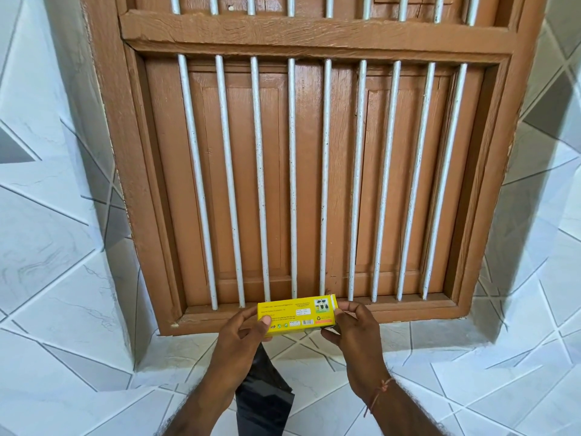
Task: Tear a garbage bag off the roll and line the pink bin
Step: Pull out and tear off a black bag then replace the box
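A yellow garbage bag box (297,313) is held in front of the window sill, long side level. My left hand (242,338) grips its left end, thumb on the front face. My right hand (355,332) pinches its right end. A black garbage bag (264,391) hangs down below my left hand; I cannot tell whether the hand holds it or it comes out of the box. The pink bin is not in view.
A brown wooden window (314,171) with closed shutters and white vertical bars fills the wall ahead. Its sill (408,309) lies just behind the box. White tiles with grey lines (63,247) cover the wall on both sides and below.
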A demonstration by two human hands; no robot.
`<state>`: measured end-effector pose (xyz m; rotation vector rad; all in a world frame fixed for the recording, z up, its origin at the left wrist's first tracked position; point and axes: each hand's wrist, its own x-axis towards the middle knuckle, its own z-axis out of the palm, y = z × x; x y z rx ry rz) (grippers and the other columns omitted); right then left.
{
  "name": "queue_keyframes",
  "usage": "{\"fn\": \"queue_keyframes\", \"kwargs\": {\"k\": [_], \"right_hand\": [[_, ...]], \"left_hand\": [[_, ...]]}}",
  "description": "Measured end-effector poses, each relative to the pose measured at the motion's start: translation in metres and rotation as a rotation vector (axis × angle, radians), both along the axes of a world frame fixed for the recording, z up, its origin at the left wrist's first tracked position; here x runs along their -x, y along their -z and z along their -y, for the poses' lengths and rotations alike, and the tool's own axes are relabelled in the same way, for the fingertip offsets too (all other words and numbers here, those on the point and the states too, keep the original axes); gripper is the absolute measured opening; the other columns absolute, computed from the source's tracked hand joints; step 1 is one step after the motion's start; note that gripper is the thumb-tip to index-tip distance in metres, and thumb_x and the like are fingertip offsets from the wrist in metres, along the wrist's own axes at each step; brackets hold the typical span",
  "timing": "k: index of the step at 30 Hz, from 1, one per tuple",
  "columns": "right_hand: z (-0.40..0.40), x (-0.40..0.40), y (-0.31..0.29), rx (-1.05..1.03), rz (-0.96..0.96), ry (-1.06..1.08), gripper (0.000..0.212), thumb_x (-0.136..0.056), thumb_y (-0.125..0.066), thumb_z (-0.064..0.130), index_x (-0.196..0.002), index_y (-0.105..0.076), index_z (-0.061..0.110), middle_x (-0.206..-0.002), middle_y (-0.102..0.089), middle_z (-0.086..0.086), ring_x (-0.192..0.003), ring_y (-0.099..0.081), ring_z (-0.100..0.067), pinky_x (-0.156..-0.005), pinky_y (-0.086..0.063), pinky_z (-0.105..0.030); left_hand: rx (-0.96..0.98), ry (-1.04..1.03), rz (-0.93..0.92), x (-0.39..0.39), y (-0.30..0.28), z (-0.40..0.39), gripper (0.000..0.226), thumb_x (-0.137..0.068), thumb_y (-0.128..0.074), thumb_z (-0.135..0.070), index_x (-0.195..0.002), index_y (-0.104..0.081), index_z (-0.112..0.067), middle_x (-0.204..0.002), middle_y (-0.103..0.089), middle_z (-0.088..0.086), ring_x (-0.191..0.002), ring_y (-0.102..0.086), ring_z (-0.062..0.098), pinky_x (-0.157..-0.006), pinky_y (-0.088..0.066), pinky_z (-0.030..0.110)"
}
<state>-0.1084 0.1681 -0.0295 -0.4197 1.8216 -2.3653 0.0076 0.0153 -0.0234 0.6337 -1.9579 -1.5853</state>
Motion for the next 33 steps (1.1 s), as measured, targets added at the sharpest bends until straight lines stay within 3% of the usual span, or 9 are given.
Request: {"fn": "queue_keyframes", "kwargs": {"k": [8, 14, 18, 22, 24, 27, 28, 30, 33], "right_hand": [[0.008, -0.011, 0.043, -0.145, -0.116, -0.035, 0.032, -0.085, -0.066, 0.001, -0.107, -0.067, 0.024, -0.102, -0.075, 0.005, -0.099, -0.067, -0.016, -0.091, -0.052, -0.034], [0.016, 0.0, 0.075, -0.533, -0.229, 0.203, 0.024, -0.086, -0.064, 0.01, -0.092, -0.053, 0.03, -0.087, -0.069, 0.002, -0.09, -0.066, -0.03, -0.075, -0.048, -0.035], [0.027, 0.012, 0.078, -0.871, -0.302, 0.244, 0.014, -0.085, -0.064, 0.027, -0.097, -0.056, 0.025, -0.097, -0.072, -0.003, -0.098, -0.064, -0.031, -0.083, -0.045, -0.04], [0.024, -0.012, 0.063, -0.597, -0.221, 0.276, 0.032, -0.084, -0.07, 0.03, -0.112, -0.059, 0.021, -0.115, -0.065, -0.005, -0.11, -0.058, -0.026, -0.096, -0.046, -0.043], [0.02, -0.048, 0.063, -0.336, -0.13, 0.058, 0.037, -0.081, -0.074, 0.034, -0.113, -0.055, 0.027, -0.119, -0.063, 0.0, -0.116, -0.057, -0.02, -0.1, -0.046, -0.04], [0.021, -0.098, 0.072, -0.368, -0.167, -0.388, 0.099, -0.055, -0.08, 0.064, -0.139, -0.038, 0.034, -0.138, -0.054, 0.019, -0.129, -0.048, 0.001, -0.104, -0.043, -0.028], [0.026, -0.11, 0.075, -0.406, -0.21, -0.44, 0.1, -0.052, -0.085, 0.059, -0.138, -0.039, 0.034, -0.131, -0.057, 0.027, -0.122, -0.05, 0.011, -0.099, -0.044, -0.019], [0.038, -0.124, 0.079, -0.48, -0.228, -0.377, 0.066, -0.06, -0.09, 0.033, -0.113, -0.051, 0.033, -0.1, -0.069, 0.024, -0.087, -0.059, 0.021, -0.075, -0.049, -0.008], [0.054, -0.136, 0.081, -0.558, -0.137, -0.122, 0.021, -0.074, -0.074, 0.02, -0.069, -0.053, 0.019, -0.055, -0.058, 0.0, -0.047, -0.051, -0.004, -0.054, -0.047, -0.029]], "left_hand": [[0.117, -0.059, 0.119, 0.012, 0.027, 0.0, 0.035, -0.092, -0.053, -0.049, -0.11, -0.073, -0.027, -0.109, -0.073, -0.008, -0.098, -0.068, 0.011, -0.082, -0.051, 0.02], [0.392, -0.146, 0.396, 0.031, 0.041, 0.01, 0.05, -0.086, -0.042, -0.066, -0.105, -0.071, -0.03, -0.104, -0.075, -0.006, -0.098, -0.067, 0.022, -0.081, -0.049, 0.032], [0.439, -0.122, 0.434, 0.033, 0.042, 0.025, 0.05, -0.079, -0.047, -0.065, -0.101, -0.071, -0.028, -0.098, -0.075, -0.006, -0.093, -0.068, 0.021, -0.086, -0.054, 0.038], [0.331, -0.186, 0.263, 0.013, 0.015, 0.022, 0.022, -0.09, -0.056, -0.04, -0.082, -0.066, -0.022, -0.085, -0.068, -0.007, -0.076, -0.06, 0.012, -0.077, -0.05, 0.03], [0.203, -0.291, 0.068, 0.004, -0.005, 0.02, 0.017, -0.092, -0.058, -0.033, -0.09, -0.069, -0.02, -0.09, -0.069, -0.006, -0.079, -0.06, 0.008, -0.076, -0.045, 0.024], [-0.1, -0.313, -0.178, -0.002, -0.037, 0.011, 0.018, -0.093, -0.057, -0.028, -0.088, -0.072, -0.02, -0.083, -0.075, -0.002, -0.072, -0.062, 0.013, -0.072, -0.047, 0.025], [-0.201, -0.295, -0.214, -0.002, -0.045, 0.006, 0.019, -0.092, -0.057, -0.027, -0.084, -0.073, -0.021, -0.082, -0.076, 0.001, -0.073, -0.064, 0.018, -0.074, -0.05, 0.031], [-0.301, -0.247, -0.23, -0.003, -0.06, -0.007, 0.021, -0.093, -0.056, -0.026, -0.083, -0.073, -0.02, -0.083, -0.077, 0.004, -0.081, -0.067, 0.022, -0.079, -0.053, 0.038], [-0.339, -0.142, -0.252, -0.015, -0.087, -0.028, 0.025, -0.096, -0.054, -0.028, -0.097, -0.072, -0.011, -0.079, -0.075, 0.004, -0.074, -0.063, 0.02, -0.076, -0.051, 0.035]]}}
